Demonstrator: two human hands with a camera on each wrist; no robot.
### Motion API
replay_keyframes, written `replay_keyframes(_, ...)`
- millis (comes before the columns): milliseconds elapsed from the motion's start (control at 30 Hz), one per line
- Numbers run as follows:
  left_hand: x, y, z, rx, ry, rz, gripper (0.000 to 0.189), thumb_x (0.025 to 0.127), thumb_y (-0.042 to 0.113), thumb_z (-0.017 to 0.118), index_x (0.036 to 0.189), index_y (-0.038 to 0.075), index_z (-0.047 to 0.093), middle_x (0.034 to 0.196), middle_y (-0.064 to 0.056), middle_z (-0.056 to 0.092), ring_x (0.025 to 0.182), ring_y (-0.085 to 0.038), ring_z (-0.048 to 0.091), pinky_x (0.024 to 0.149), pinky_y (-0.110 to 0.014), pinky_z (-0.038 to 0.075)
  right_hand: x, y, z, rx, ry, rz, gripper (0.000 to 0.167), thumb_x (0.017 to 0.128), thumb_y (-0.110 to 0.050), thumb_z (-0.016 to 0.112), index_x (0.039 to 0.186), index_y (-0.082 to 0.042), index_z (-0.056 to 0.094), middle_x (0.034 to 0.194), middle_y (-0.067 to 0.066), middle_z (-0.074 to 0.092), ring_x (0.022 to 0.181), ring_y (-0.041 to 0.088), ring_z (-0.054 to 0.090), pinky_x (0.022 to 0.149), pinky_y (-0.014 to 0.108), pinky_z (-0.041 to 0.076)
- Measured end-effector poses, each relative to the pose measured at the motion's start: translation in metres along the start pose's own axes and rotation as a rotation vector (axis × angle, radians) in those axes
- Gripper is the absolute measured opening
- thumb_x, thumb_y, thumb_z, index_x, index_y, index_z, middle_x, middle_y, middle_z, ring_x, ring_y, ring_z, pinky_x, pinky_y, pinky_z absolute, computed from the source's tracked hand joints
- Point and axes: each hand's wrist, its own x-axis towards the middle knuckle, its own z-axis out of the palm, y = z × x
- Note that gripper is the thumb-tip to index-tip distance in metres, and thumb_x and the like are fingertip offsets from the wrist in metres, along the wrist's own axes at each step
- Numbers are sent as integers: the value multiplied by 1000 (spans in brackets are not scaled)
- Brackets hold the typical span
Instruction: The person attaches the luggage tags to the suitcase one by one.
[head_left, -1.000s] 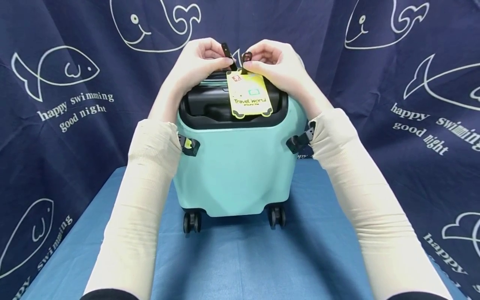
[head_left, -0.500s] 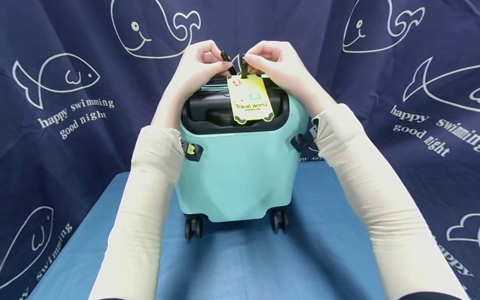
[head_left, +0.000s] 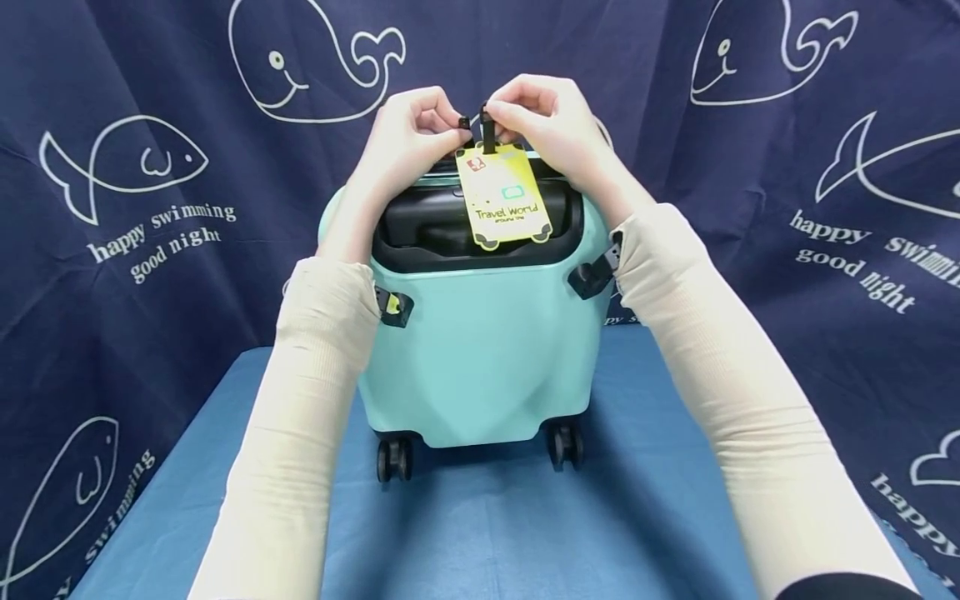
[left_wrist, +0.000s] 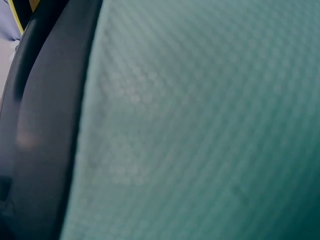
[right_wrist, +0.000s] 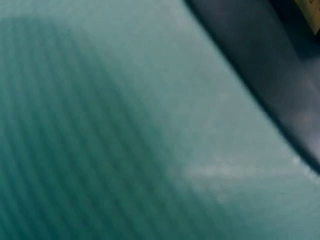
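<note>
A yellow luggage tag [head_left: 504, 200] marked "Travel World" hangs against the black handle recess [head_left: 427, 221] of a mint-green suitcase [head_left: 480, 358]. Its black strap [head_left: 489, 137] rises from the top of the tag in two parts. My left hand [head_left: 408, 142] pinches the left part between thumb and fingers, with a short tip showing above. With thumb and forefinger, my right hand [head_left: 551, 125] pinches the right part near its upper end. Both wrist views are filled by the suitcase shell [left_wrist: 200, 125] and its dark trim [right_wrist: 260, 60], with neither hand showing there.
The suitcase stands upright on black wheels [head_left: 565, 443] on a blue-covered table [head_left: 480, 533]. Behind it hangs a navy curtain [head_left: 150, 50] printed with whales and fish. Black wrist mounts [head_left: 592, 277] sit close to the shell's front.
The left strap end, which stuck up well above the left fingers, now shows only a short tip. The right strap part is drawn straighter upward, and the tag hangs slightly lower in view.
</note>
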Motion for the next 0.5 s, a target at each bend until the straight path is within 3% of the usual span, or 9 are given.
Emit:
replay_keyframes(267, 0, 4, 1, 135, 18, 70, 4, 84, 10, 65, 80, 12, 64, 76, 3, 65, 66, -5, 59, 66, -16, 43, -1, 4, 1, 100, -15, -35, 15, 88, -8, 63, 103, -11, 62, 73, 1, 62, 69, 16, 55, 70, 25, 44)
replay_keyframes(500, -2, 2, 0, 179, 34, 78, 8, 85, 12, 64, 88, 6, 69, 80, 0, 67, 66, -3, 58, 66, -15, 43, 0, 7, 2, 128, -13, -22, 12, 86, -8, 66, 98, -10, 65, 72, 3, 62, 68, 16, 56, 68, 24, 45)
